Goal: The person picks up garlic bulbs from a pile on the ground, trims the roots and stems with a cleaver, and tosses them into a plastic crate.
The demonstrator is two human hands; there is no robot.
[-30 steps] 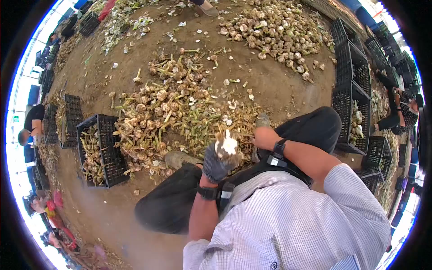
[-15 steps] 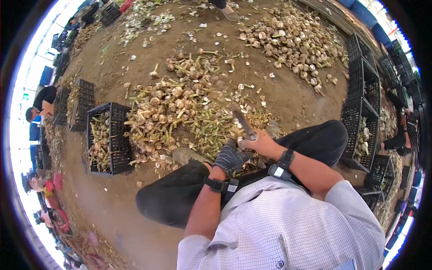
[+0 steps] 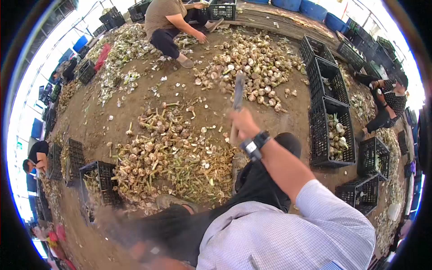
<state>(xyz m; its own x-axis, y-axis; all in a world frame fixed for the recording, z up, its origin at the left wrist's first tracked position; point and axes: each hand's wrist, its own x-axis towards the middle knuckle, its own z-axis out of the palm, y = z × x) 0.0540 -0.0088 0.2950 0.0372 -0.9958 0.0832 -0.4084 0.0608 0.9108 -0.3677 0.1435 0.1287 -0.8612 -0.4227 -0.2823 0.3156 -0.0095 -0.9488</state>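
Observation:
My right hand (image 3: pixel 243 123) is closed around the handle of a long-bladed tool (image 3: pixel 238 96), its blade pointing up and away from me over the bare ground. My left hand (image 3: pixel 110 222) is at the lower left, low over the ground by the front of a black crate (image 3: pixel 100 180); motion smears it, and its fingers cannot be made out. Between my legs and beyond them lies a heap of garlic bulbs with stems (image 3: pixel 148 155), with cut green stalks (image 3: pixel 191 173) on its near right side.
A larger garlic pile (image 3: pixel 256 67) lies farther off. A person in a striped top (image 3: pixel 166 20) crouches behind it. Black crates (image 3: pixel 330 130) line the right side, one holding garlic. Other people sit at the far left (image 3: pixel 38 155) and far right (image 3: pixel 389 101).
My hands have moved apart: the right has risen with the tool, and the left has swung down to the left. The view has tilted up, showing the crouching person.

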